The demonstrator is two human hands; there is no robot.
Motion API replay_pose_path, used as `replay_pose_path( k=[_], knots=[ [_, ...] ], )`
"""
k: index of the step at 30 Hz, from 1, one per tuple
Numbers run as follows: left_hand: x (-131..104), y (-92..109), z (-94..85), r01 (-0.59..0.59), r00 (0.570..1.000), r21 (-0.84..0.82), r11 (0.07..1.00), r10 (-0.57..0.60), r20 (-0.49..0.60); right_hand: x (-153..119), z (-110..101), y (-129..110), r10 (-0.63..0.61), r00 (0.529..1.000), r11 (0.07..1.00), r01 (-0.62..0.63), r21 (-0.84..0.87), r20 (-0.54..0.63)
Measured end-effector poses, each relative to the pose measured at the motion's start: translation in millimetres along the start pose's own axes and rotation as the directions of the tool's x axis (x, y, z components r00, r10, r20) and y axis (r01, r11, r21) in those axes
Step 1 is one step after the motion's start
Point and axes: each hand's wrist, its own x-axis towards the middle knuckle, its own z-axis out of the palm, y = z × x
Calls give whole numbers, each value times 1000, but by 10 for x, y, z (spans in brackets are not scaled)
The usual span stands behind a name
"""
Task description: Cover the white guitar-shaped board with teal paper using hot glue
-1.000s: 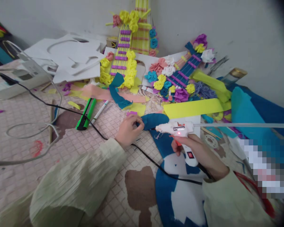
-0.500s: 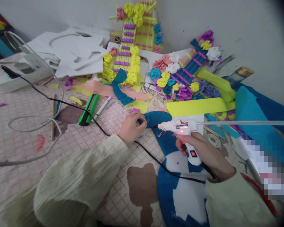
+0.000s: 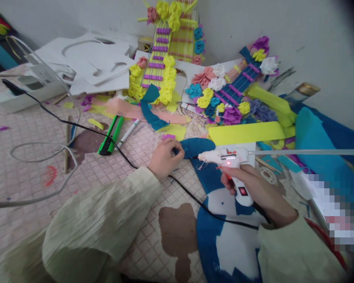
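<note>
My right hand [image 3: 244, 181] is wrapped round the handle of a white glue gun [image 3: 224, 157], whose red light is lit and whose nozzle points left. A long clear glue stick [image 3: 306, 152] runs out of its back. At the left end of a dark blue paper strip [image 3: 199, 147], my left hand [image 3: 166, 157] pinches the strip's edge between thumb and fingers. The nozzle tip is just right of those fingers, over the strip's lower edge. Below the gun lies a white board shape [image 3: 236, 245] partly covered with dark blue paper.
A black cord [image 3: 129, 161] crosses the table beneath my left wrist. A green cutter [image 3: 111, 135] and a white pen [image 3: 128, 134] lie to the left. Decorated paper guitars [image 3: 156, 63] stand at the back, near a yellow paper strip [image 3: 247, 133]. A power strip [image 3: 26, 94] sits at far left.
The view has shifted slightly. Both hands, the glue gun and the blue strip keep nearly the same positions relative to each other.
</note>
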Motion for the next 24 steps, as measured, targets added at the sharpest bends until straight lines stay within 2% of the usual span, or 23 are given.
replay_pose_path(
  k=[13,24],
  knots=[
    [6,-20,8,-36,999,27,999,36,-3,-31,27,-15,6,998,1000,-8,-28,-66],
    [3,-9,8,-17,1000,38,999,17,-11,-89,31,-57,2,999,980,-12,-200,-51]
  ],
)
